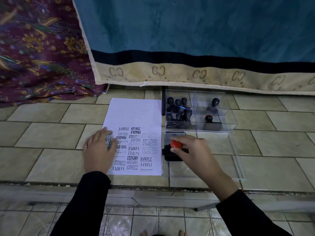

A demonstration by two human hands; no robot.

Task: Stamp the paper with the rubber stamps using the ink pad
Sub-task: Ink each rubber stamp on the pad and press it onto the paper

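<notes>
A white sheet of paper (pixel 134 113) lies on the tiled surface, its lower half covered with black stamp prints such as SAMPLE, AIR MAIL and FRAGILE. My left hand (pixel 99 150) rests flat on the paper's lower left part. My right hand (pixel 190 150) grips a rubber stamp with a red knob (pixel 176 144) and holds it down on the open ink pad (pixel 172 155), whose grey lid (pixel 173 135) stands behind it. The stamp's base is mostly hidden by my fingers.
A clear plastic box (pixel 226 116) behind the ink pad holds several black-handled stamps (pixel 179 111) on the left and two more, one red-topped (pixel 208 118), on the right. Its clear lid (pixel 238 167) lies flat at right. A teal cloth (pixel 187 40) and patterned fabric (pixel 34 57) hang behind.
</notes>
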